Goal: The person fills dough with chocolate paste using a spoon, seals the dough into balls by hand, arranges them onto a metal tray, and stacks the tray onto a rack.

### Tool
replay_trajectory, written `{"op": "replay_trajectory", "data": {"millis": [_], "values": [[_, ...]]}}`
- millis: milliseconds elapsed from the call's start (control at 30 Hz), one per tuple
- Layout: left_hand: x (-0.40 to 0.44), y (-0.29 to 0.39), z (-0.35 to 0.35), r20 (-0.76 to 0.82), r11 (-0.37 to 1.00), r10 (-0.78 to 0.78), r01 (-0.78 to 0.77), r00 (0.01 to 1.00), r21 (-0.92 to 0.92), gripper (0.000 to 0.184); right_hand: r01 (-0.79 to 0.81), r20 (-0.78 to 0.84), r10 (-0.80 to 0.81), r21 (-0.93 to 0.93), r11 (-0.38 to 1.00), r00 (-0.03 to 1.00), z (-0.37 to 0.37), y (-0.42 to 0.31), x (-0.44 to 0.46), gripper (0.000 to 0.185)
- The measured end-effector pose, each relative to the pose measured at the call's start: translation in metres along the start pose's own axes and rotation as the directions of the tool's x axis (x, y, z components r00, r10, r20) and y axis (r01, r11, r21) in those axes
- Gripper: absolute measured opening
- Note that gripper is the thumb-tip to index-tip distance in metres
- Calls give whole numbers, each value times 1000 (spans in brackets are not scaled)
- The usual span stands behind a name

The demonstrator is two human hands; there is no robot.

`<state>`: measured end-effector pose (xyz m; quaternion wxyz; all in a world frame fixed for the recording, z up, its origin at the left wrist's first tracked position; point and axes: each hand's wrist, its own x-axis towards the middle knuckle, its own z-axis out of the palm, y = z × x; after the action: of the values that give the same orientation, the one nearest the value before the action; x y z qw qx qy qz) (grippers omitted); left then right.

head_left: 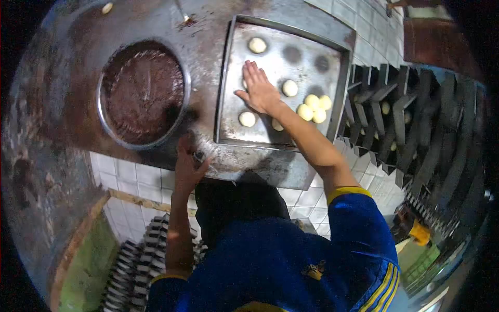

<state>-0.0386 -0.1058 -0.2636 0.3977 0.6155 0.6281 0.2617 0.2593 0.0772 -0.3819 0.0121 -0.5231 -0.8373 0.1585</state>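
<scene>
My right hand point(260, 92) lies flat over the metal baking tray point(285, 140), its fingers stretched out and pressed together. Under its edge the pale rim of a dough ball shows; the palm hides the rest. Single dough balls point(247, 119) sit spaced out on the tray, one partly covered by my forearm. To the right, several yellowish balls point(314, 108) touch one another in a cluster. My left hand point(189, 164) is at the table's front edge, between the bowl and the tray, thumb apart from dark-smeared fingers. I make out nothing held in it.
A wide metal bowl point(99, 99) of dark brown paste stands left of the tray. A small pale piece point(107, 8) lies at the table's far left. Stacked dark trays point(400, 112) rise on the right. More stacked metal pieces point(150, 255) are below the table's left side.
</scene>
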Motion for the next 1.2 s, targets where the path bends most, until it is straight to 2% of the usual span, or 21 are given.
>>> {"op": "replay_trajectory", "data": {"millis": [33, 67, 100, 133, 167, 233, 267, 333, 433, 533, 667, 833, 900, 933, 967, 1033, 1067, 1100, 1133, 1167, 1200], "values": [[-7, 3, 4, 4, 993, -69, 69, 998, -92, 83, -5, -37, 11, 146, 989, 999, 0, 6, 0, 84], [-11, 5, 7, 83, 969, -167, 180, 982, -171, 79, -66, 5, 72, 479, 875, 997, -4, 21, -2, 80], [-11, 6, 10, 165, 927, -257, 291, 952, -237, 76, -110, 52, 108, 751, 651, 993, -13, 33, -4, 76], [-9, 8, 14, 175, 933, -237, 274, 956, -234, 76, -124, -12, 271, 868, 480, 962, -38, 33, -19, 60], [-8, 9, 20, 191, 935, -228, 270, 955, -230, 75, -124, -24, 288, 867, 483, 957, -55, 37, -39, 60], [-2, 14, 27, 217, 937, -215, 264, 952, -230, 74, -276, -140, 465, 644, 713, 874, -81, 53, -89, 45], [0, 17, 30, 222, 933, -240, 288, 945, -216, 73, -335, -147, 504, 588, 736, 851, -93, 54, -118, 38], [4, 14, 38, 236, 931, -259, 307, 937, -196, 72, -401, -157, 551, 531, 747, 819, -102, 51, -166, 31], [18, 16, 48, 214, 950, -145, 196, 966, -242, 68, -482, -59, 536, 365, 797, 842, -84, 49, -203, 34], [37, 43, 39, 252, 988, -93, 120, 963, -97, 65, -525, -90, 560, 250, 813, 824, -65, 50, -204, 50], [49, 72, 32, 261, 993, -11, 41, 965, -110, 61, -570, -213, 571, 70, 818, 793, -27, 60, -187, 42], [58, 84, 44, 219, 948, 258, -203, 941, -243, 59, -593, 27, 609, 264, 761, 793, -53, 77, -180, 22], [62, 89, 56, 435, 791, -41, 295, 900, -536, 48, -655, 530, 407, 700, 286, 744, -73, 73, -184, 35], [66, 93, 59, 430, 788, -45, 296, 902, -540, 48, -600, 551, 265, 782, 168, 792, -98, 54, -185, 39], [70, 98, 61, 450, 777, -48, 317, 892, -544, 46, -457, 428, 196, 879, 136, 882, -111, 32, -185, 33], [67, 130, 52, 490, 690, -137, 438, 861, -576, 57, -379, 379, 175, 925, -31, 909, -160, -39, -175, 33], [67, 140, 43, 487, 685, -130, 433, 864, -586, 54, -356, 352, 252, 934, -31, 902, -173, -71, -168, 34], [69, 146, 36, 483, 680, -122, 427, 867, -596, 52, -331, 322, 328, 943, -29, 888, -180, -101, -159, 35], [68, 148, 30, 412, 662, -89, 363, 907, -655, 48, -248, 196, 366, 963, 101, 910, -183, -127, -149, 36], [68, 145, 25, 228, 699, -54, 200, 972, -687, 43, -243, 147, 401, 949, 201, 904, -195, -154, -140, 34], [68, 148, 12, 173, 641, -111, 203, 979, -740, 42, -168, 78, 420, 969, 181, 904, -193, -176, -133, 32]]}}
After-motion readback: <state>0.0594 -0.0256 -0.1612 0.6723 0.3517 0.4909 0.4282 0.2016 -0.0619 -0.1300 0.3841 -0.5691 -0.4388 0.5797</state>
